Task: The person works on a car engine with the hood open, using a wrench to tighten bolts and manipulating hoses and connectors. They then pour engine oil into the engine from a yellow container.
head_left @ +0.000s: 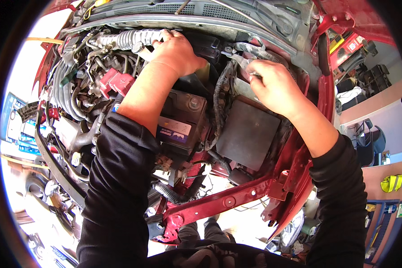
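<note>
Grey ribbed hose (pixel 127 39) is running in under the left hand (pixel 176 56): fingers (pixel 167 35) are curling over its right end, thumb is splaying off to the side. From where I'm standing I can't tell if they're gripping or only resting, since the tips are hiding. Probably steadying the reach.

Right hand (pixel 272 81) is pinching a pale grey tool (pixel 241 61), thumb against curled index; far end is pointing up-left at the black housing's (pixel 205 44) right edge. Not making out the exact tool type. Holding it by the near end is likely giving the knuckles clearance over the wrapped harness (pixel 219 96), which is running below-left.

Further out: battery (pixel 185 107) is sitting between the forearms (pixel 147 87), square black cover (pixel 248 131) to its right. Red crossbar (pixel 228 201) is spanning the near side; arms are stretching over it, presumably because hose and tool are lying deep in the bay.
</note>
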`<state>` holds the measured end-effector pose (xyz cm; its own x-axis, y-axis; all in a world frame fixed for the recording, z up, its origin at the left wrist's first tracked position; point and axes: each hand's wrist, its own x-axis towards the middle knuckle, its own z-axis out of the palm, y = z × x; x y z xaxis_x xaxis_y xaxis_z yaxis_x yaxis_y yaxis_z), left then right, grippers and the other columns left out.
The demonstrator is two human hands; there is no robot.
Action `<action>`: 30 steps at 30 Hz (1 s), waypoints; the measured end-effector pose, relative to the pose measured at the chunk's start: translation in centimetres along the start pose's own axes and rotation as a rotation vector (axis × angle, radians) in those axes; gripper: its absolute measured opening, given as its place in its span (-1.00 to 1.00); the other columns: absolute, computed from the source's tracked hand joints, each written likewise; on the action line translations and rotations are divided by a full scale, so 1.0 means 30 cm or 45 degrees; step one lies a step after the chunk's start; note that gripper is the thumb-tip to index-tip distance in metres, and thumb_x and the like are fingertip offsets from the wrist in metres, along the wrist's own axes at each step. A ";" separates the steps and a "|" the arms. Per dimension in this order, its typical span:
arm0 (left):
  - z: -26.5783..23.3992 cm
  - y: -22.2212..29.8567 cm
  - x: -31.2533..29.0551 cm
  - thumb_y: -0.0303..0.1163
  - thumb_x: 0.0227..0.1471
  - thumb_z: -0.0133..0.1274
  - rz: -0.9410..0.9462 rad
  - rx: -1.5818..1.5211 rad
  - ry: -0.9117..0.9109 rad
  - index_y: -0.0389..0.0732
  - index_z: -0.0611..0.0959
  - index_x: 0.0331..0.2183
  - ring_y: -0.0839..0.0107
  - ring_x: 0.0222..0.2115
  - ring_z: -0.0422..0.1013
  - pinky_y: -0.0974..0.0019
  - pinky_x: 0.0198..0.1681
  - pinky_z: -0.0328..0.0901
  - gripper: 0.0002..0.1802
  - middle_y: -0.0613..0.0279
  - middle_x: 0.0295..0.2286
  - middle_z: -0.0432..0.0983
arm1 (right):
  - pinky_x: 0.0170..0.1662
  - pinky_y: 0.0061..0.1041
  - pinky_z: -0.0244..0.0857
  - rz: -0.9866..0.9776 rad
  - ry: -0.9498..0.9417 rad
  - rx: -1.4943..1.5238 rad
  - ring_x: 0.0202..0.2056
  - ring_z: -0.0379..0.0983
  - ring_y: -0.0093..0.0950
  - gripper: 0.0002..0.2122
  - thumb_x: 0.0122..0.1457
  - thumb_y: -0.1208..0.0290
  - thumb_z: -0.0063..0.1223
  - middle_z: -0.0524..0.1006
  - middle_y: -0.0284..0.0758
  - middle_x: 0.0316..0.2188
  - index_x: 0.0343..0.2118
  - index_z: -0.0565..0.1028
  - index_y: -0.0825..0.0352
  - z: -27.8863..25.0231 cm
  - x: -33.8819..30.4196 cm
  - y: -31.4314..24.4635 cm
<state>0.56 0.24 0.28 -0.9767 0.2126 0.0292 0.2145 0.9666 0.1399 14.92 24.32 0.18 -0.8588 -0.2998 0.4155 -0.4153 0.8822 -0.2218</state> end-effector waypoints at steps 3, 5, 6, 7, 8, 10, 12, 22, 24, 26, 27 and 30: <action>0.025 0.012 0.000 0.14 -0.06 0.50 -0.081 -0.030 0.041 -0.44 0.05 0.56 -0.45 0.51 0.07 -0.24 0.54 0.15 0.49 -0.34 0.57 -0.08 | -0.02 0.04 0.61 -0.010 -0.073 -0.362 -0.19 0.70 0.07 -0.78 0.29 0.48 0.15 0.69 -0.04 -0.18 -0.05 0.62 0.42 0.022 -0.006 -0.015; 0.029 0.014 0.008 0.05 -0.04 0.44 -0.132 -0.089 0.059 -0.35 0.03 0.58 -0.39 0.51 0.11 -0.32 0.55 0.07 0.42 -0.36 0.56 -0.04 | -0.08 0.03 0.63 -0.027 -0.111 -0.434 -0.23 0.72 0.05 -0.77 0.28 0.49 0.15 0.69 -0.03 -0.19 -0.05 0.62 0.44 0.017 0.010 -0.014; 0.029 0.014 0.009 0.05 0.01 0.39 -0.135 -0.050 0.062 -0.33 0.03 0.58 -0.35 0.51 0.10 -0.38 0.54 0.00 0.38 -0.32 0.56 -0.03 | -0.12 0.03 0.64 -0.074 -0.106 -0.468 -0.25 0.72 0.04 -0.76 0.27 0.49 0.15 0.69 -0.02 -0.20 -0.05 0.61 0.45 0.016 0.022 -0.012; 0.027 0.014 0.010 0.05 0.05 0.35 -0.140 -0.008 0.027 -0.31 0.03 0.59 -0.30 0.52 0.09 -0.45 0.54 -0.07 0.34 -0.27 0.56 -0.02 | -0.18 0.02 0.65 -0.089 -0.089 -0.467 -0.28 0.73 0.05 -0.76 0.27 0.50 0.12 0.68 0.02 -0.22 -0.05 0.61 0.47 0.024 0.031 -0.013; 0.026 0.016 0.008 0.06 0.10 0.31 -0.142 0.047 0.003 -0.29 0.03 0.60 -0.25 0.53 0.09 -0.51 0.53 -0.14 0.30 -0.23 0.57 -0.01 | -0.17 0.02 0.65 -0.082 -0.076 -0.465 -0.28 0.73 0.06 -0.76 0.27 0.51 0.11 0.69 0.03 -0.22 -0.05 0.61 0.47 0.029 0.030 -0.014; 0.026 0.018 -0.001 0.07 0.10 0.30 -0.136 0.038 0.007 -0.27 0.06 0.59 -0.22 0.53 0.09 -0.50 0.54 -0.19 0.27 -0.22 0.56 0.02 | -0.15 0.02 0.65 -0.068 -0.049 -0.461 -0.26 0.73 0.06 -0.77 0.28 0.53 0.08 0.69 0.04 -0.23 -0.06 0.61 0.47 0.042 0.031 -0.014; 0.024 0.014 -0.010 0.07 0.09 0.30 -0.132 0.039 0.011 -0.26 0.10 0.59 -0.20 0.53 0.10 -0.49 0.54 -0.22 0.25 -0.22 0.55 0.05 | -0.14 0.02 0.65 -0.072 -0.031 -0.456 -0.26 0.72 0.08 -0.77 0.28 0.54 0.06 0.69 0.06 -0.23 -0.06 0.61 0.48 0.052 0.037 -0.006; 0.044 -0.004 -0.027 -0.14 -0.11 0.39 -0.066 -0.032 0.185 -0.32 0.31 0.45 -0.31 0.38 0.32 -0.21 0.45 0.23 0.16 -0.30 0.40 0.26 | -0.11 0.04 0.62 -0.097 0.025 -0.314 -0.23 0.70 0.13 -0.82 0.28 0.54 0.12 0.70 0.11 -0.23 -0.11 0.58 0.46 0.058 0.063 0.032; 0.042 0.003 -0.034 -0.14 -0.10 0.39 -0.067 -0.027 0.186 -0.32 0.30 0.46 -0.30 0.38 0.32 -0.20 0.45 0.25 0.17 -0.30 0.40 0.26 | -0.11 0.04 0.60 -0.046 0.129 -0.170 -0.22 0.69 0.14 -0.85 0.27 0.56 0.16 0.69 0.11 -0.24 -0.13 0.56 0.46 0.056 0.093 0.036; 0.035 0.006 -0.042 -0.15 -0.10 0.38 -0.071 -0.034 0.184 -0.32 0.29 0.47 -0.29 0.39 0.32 -0.21 0.45 0.24 0.18 -0.30 0.40 0.26 | -0.12 0.04 0.57 -0.191 0.327 -0.057 -0.21 0.66 0.19 -0.87 0.26 0.59 0.22 0.67 0.11 -0.27 -0.19 0.52 0.47 0.057 0.134 0.046; 0.033 0.008 -0.045 -0.13 -0.09 0.37 -0.072 -0.017 0.201 -0.31 0.27 0.49 -0.28 0.39 0.32 -0.28 0.47 0.17 0.19 -0.28 0.41 0.26 | -0.05 0.00 0.57 -0.108 0.234 -0.047 -0.15 0.68 0.16 -0.86 0.28 0.59 0.22 0.69 0.10 -0.22 -0.14 0.55 0.47 0.062 0.154 0.051; 0.023 0.010 -0.037 0.07 0.05 0.37 -0.095 -0.016 0.060 -0.24 0.18 0.57 -0.23 0.54 0.08 -0.49 0.53 -0.12 0.26 -0.16 0.56 0.06 | 0.01 -0.05 0.57 -0.190 0.238 -0.129 -0.09 0.69 0.12 -0.83 0.32 0.61 0.17 0.71 0.09 -0.17 -0.06 0.59 0.46 0.111 0.221 0.067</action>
<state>1.70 0.40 -0.38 -0.9891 0.1326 0.0643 0.1412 0.9777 0.1555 7.39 22.91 -0.43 -0.7158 -0.3655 0.5950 -0.4930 0.8680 -0.0598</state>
